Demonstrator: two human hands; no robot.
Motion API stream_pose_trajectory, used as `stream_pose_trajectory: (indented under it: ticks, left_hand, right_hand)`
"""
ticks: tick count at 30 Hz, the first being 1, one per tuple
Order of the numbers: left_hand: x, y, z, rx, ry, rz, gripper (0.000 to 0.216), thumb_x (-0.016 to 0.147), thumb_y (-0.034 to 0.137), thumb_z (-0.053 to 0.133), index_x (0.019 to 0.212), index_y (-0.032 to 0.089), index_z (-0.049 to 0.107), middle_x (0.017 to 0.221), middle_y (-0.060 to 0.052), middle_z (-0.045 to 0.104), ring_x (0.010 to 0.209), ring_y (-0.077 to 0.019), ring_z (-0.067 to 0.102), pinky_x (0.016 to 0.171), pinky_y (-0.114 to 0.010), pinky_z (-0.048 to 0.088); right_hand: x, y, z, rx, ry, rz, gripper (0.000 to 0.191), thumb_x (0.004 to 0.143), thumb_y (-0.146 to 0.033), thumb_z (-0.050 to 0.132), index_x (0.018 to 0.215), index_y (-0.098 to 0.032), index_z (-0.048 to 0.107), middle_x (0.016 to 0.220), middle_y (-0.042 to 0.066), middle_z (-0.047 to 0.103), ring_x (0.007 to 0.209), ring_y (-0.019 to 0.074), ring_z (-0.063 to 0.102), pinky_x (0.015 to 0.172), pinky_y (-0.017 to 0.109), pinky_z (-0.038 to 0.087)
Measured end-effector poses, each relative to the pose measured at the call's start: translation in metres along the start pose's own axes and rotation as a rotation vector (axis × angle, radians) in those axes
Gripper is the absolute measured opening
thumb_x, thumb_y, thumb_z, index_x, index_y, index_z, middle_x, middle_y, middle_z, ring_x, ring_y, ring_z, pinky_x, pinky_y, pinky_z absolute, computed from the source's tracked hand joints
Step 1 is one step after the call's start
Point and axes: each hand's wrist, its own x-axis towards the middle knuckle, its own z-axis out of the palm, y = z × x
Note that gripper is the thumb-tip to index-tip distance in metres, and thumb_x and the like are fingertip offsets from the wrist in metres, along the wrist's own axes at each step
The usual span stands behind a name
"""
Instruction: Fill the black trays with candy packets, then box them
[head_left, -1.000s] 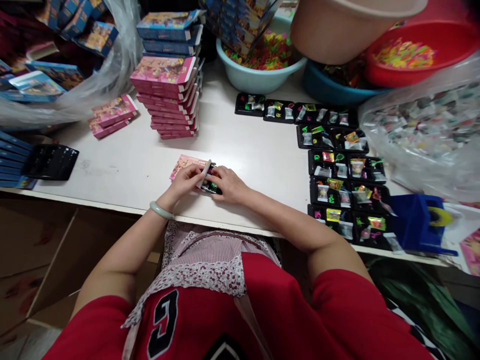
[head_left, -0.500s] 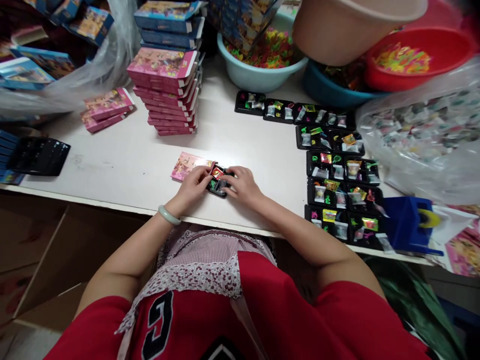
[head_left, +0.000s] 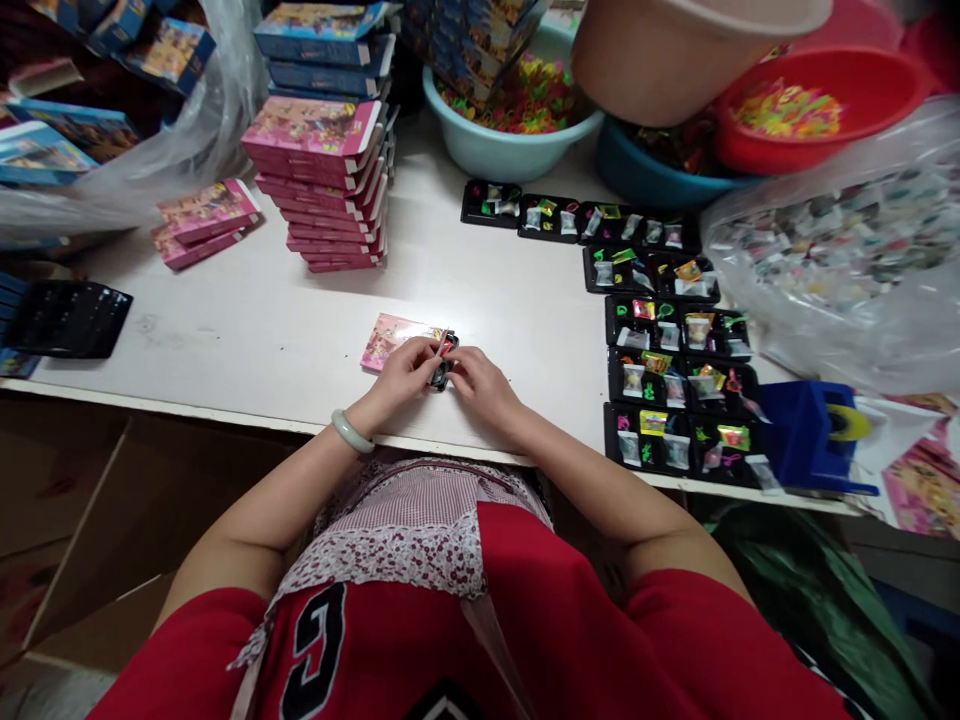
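Observation:
A flat pink box (head_left: 394, 339) lies on the white table (head_left: 262, 320) near its front edge. My left hand (head_left: 405, 375), with a pale green bangle on its wrist, grips the box's open right end. My right hand (head_left: 480, 385) pinches a small black tray (head_left: 442, 368) of bright trinkets. The tray's left part is inside the box mouth. Both hands have their fingers closed around these pieces and hide most of the tray.
Several filled black trays (head_left: 675, 370) lie in rows at the right. A stack of pink boxes (head_left: 322, 180) stands behind, with blue boxes on top. Basins of coloured trinkets (head_left: 517, 110), a clear plastic bag (head_left: 840, 260), a blue tape dispenser (head_left: 814, 435) and empty black trays (head_left: 67, 318) surround the work spot.
The black tray has slid leftward further into the pink box, so less of it shows. Both hands have drawn closer together. The view shifted slightly.

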Motion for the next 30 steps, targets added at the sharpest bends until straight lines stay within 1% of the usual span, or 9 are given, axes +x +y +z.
stream_pose_trajectory:
  ticks: [5,8,13,15,18,23,26,28,30]
  left_hand:
    - [-0.005,-0.004,0.001,-0.007,0.080,-0.006,0.036,0.089,0.050,0.069,0.072,0.020,0.058,0.097,-0.009,0.072,0.079,-0.0192,0.065,0.069,-0.033,0.056]
    - [-0.011,0.003,-0.009,0.063,0.161,0.026,0.036,0.090,0.050,0.068,0.073,0.020,0.059,0.105,-0.010,0.074,0.090,-0.0225,0.069,0.078,-0.035,0.057]
    - [-0.009,0.057,-0.058,0.263,0.332,0.289,0.028,0.097,0.043,0.062,0.079,0.022,0.061,0.119,-0.010,0.073,0.117,-0.0272,0.067,0.099,-0.043,0.055]
    - [0.014,0.086,-0.084,0.348,0.401,0.400,0.024,0.098,0.040,0.064,0.083,0.022,0.061,0.122,-0.010,0.071,0.123,-0.0282,0.064,0.104,-0.044,0.053]
    - [0.078,0.115,-0.122,0.412,0.452,0.522,0.022,0.097,0.036,0.067,0.083,0.021,0.059,0.118,-0.009,0.069,0.128,-0.0298,0.061,0.109,-0.047,0.049]
    - [0.193,0.112,-0.153,0.442,0.440,0.532,0.023,0.093,0.028,0.072,0.077,0.019,0.057,0.088,-0.007,0.064,0.106,-0.0298,0.066,0.101,-0.049,0.050]
    - [0.210,0.101,-0.147,0.470,0.418,0.479,0.023,0.092,0.026,0.072,0.075,0.020,0.057,0.080,-0.006,0.061,0.099,-0.0284,0.066,0.096,-0.044,0.050]
    - [0.198,0.092,-0.150,0.468,0.454,0.493,0.020,0.095,0.030,0.070,0.081,0.020,0.059,0.086,-0.007,0.064,0.101,-0.0271,0.065,0.096,-0.041,0.049]
    - [0.179,0.077,-0.171,0.450,0.570,0.494,0.018,0.099,0.035,0.066,0.089,0.021,0.060,0.095,-0.007,0.067,0.106,-0.0254,0.063,0.099,-0.039,0.048]
  right_hand:
    - [-0.004,0.002,0.016,0.240,0.057,0.149,0.041,0.095,-0.023,0.053,0.132,-0.021,0.070,0.127,0.014,0.072,0.118,0.0273,0.067,0.107,0.050,0.054]
    - [0.011,-0.012,0.027,0.439,0.035,0.192,0.042,0.095,-0.026,0.052,0.132,-0.023,0.071,0.124,0.010,0.075,0.111,0.0248,0.071,0.103,0.047,0.058]
    - [0.071,-0.060,0.015,0.654,0.059,-0.007,0.045,0.095,-0.036,0.055,0.137,-0.025,0.069,0.136,0.008,0.070,0.120,0.0250,0.068,0.105,0.044,0.058]
    - [0.111,-0.084,-0.002,0.655,0.106,-0.130,0.046,0.096,-0.040,0.057,0.138,-0.025,0.067,0.144,0.007,0.065,0.132,0.0259,0.061,0.110,0.044,0.054]
    - [0.182,-0.112,-0.032,0.694,0.156,-0.190,0.042,0.096,-0.039,0.057,0.134,-0.025,0.067,0.138,0.004,0.067,0.133,0.0234,0.059,0.110,0.043,0.053]
    - [0.271,-0.124,-0.068,0.838,0.119,-0.005,0.015,0.083,-0.025,0.064,0.097,-0.021,0.070,0.090,-0.001,0.072,0.091,0.0146,0.069,0.087,0.031,0.059]
    - [0.279,-0.115,-0.078,0.855,0.072,0.129,0.010,0.077,-0.021,0.067,0.088,-0.021,0.067,0.077,-0.002,0.067,0.073,0.0112,0.065,0.077,0.027,0.057]
    - [0.267,-0.102,-0.083,0.846,0.076,0.127,0.020,0.076,-0.024,0.068,0.096,-0.023,0.068,0.090,0.000,0.072,0.078,0.0120,0.068,0.077,0.028,0.057]
    - [0.246,-0.082,-0.088,0.811,0.112,0.100,0.033,0.075,-0.030,0.071,0.108,-0.026,0.069,0.109,0.003,0.074,0.089,0.0152,0.071,0.078,0.031,0.059]
